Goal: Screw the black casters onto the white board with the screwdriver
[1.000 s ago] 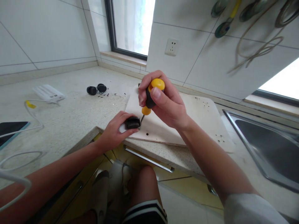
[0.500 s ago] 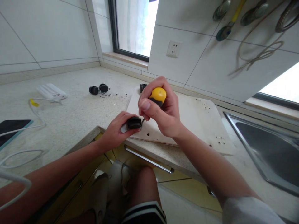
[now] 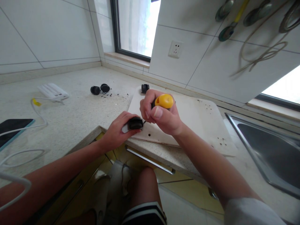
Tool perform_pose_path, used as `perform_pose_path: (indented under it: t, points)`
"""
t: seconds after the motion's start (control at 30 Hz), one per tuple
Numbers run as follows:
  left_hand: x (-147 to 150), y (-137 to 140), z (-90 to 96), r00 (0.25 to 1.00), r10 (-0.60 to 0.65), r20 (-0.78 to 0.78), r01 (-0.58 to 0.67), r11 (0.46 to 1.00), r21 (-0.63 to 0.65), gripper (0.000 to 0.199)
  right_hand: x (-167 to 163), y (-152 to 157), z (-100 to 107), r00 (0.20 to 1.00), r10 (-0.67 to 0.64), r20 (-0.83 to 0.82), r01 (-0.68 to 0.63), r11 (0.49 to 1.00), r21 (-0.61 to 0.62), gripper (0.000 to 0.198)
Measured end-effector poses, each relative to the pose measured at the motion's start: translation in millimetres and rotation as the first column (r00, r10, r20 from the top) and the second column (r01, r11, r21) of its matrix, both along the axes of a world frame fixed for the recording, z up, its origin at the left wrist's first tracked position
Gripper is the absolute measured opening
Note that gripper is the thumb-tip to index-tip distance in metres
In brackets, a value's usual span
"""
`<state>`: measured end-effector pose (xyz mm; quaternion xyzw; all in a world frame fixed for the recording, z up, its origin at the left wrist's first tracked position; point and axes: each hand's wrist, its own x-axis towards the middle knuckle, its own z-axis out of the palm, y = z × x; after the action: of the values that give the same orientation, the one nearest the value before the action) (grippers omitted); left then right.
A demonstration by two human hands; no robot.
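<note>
My right hand [image 3: 164,115] is wrapped round a screwdriver [image 3: 164,100] with a yellow and black handle. Its thin shaft slants down left to the side of a black caster wheel [image 3: 136,123]; the tip itself is hidden. That caster sits at the near left corner of a white board [image 3: 194,122], and my left hand [image 3: 118,128] grips it between thumb and fingers. At the board's far left corner stands another caster [image 3: 145,88]. Small screw holes show near the board's right corners.
Two loose casters [image 3: 100,89] lie on the counter [image 3: 79,109] with several small screws [image 3: 112,95] beside them. A white power bank [image 3: 53,92] with a cable and a dark tablet [image 3: 14,129] are at left. On the right is a steel sink [image 3: 269,150].
The screwdriver handle has turned and tilted slightly to the right as my right hand rotated. My left hand stays on the caster. The whole view shifted a little.
</note>
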<state>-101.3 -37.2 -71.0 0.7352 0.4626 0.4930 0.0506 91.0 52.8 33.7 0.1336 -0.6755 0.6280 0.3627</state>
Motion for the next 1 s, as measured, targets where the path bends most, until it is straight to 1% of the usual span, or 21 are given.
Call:
perform_pose_path:
  t: [0.1,0.3,0.53,0.67,0.8,1.0]
  points:
    - [0,0,-1.8,1.0,0.002,0.014,-0.002,1.0,-0.004,0.04,1,-4,2,1.0,0.003,0.026,-0.003,1.0,0.016,0.015]
    - [0,2,-4.6,0.999,0.013,0.036,-0.012,0.999,-0.036,0.043,-1,-8,5,1.0,0.005,0.01,-0.005,0.999,0.034,0.018]
    - [-1,2,-4.5,0.999,0.003,0.041,0.0,0.999,-0.05,0.042,-2,-11,4,0.999,-0.047,-0.001,0.047,0.999,0.019,0.024]
    - [-1,2,-5.5,0.999,0.0,0.053,0.003,0.999,-0.05,0.043,-1,-12,7,0.997,-0.071,0.038,0.069,0.996,0.047,0.027]
    - [-1,2,-5.5,0.999,-0.001,0.048,0.004,0.998,-0.057,0.041,-2,-14,9,0.994,-0.105,-0.001,0.105,0.991,0.079,0.032]
    - [-1,2,-4.5,0.998,0.008,0.058,-0.003,0.997,-0.082,0.044,-3,-17,10,0.993,-0.117,0.002,0.116,0.989,0.088,0.032]
